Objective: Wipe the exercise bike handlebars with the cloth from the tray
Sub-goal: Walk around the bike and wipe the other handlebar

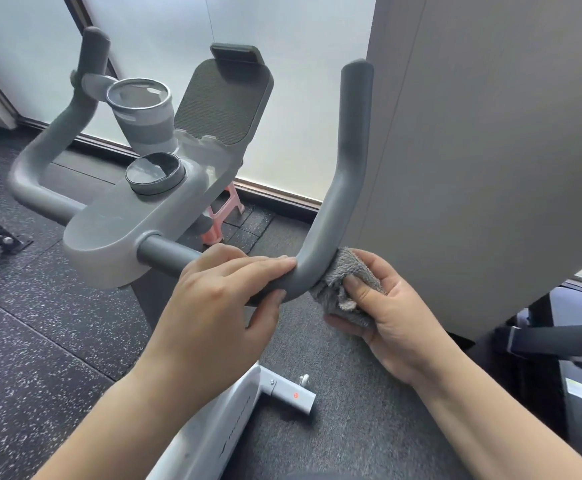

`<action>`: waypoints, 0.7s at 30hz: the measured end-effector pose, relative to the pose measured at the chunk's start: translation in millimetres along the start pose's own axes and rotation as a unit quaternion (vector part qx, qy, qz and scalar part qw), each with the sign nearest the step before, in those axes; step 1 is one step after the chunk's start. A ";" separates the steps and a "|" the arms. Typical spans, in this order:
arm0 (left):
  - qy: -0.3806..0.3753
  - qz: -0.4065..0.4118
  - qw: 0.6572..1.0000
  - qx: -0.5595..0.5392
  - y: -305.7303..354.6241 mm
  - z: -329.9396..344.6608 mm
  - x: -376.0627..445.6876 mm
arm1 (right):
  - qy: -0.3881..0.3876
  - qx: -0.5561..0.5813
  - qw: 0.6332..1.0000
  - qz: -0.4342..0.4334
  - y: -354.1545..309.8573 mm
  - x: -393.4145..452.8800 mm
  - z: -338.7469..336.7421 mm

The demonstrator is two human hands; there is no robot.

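The grey exercise bike handlebars (343, 188) curve up on both sides of a light grey console. My left hand (227, 289) wraps around the right bar just left of its bend, fingers over the top and thumb below. My right hand (390, 313) holds a bunched grey fluffy cloth (343, 289) pressed against the outer side of that bend. The left handlebar (50, 133) rises untouched at the far left. No tray is in view.
A grey cup (144, 112) sits in a holder beside the tablet stand (223, 98), with a round dial (154, 173) on the console. A large grey panel (490, 133) stands close on the right. A pink stool (222, 216) is on the speckled floor.
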State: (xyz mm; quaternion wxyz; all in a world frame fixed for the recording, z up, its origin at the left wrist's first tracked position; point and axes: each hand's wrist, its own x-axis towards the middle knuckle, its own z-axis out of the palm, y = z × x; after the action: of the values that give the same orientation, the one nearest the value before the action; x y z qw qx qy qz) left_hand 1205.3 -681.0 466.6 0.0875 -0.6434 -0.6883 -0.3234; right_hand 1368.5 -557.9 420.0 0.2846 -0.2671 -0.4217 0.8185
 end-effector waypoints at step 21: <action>-0.005 -0.017 1.000 -0.016 3.4 -1.3 4.2 | 0.063 0.033 0.997 -0.018 -7.4 12.9 8.1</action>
State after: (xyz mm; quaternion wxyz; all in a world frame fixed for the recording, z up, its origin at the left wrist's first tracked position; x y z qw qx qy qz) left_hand 1207.5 -678.3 471.0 0.0683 -0.6347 -0.6941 -0.3328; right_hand 1355.8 -549.8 427.8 0.3340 -0.3014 -0.3805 0.8080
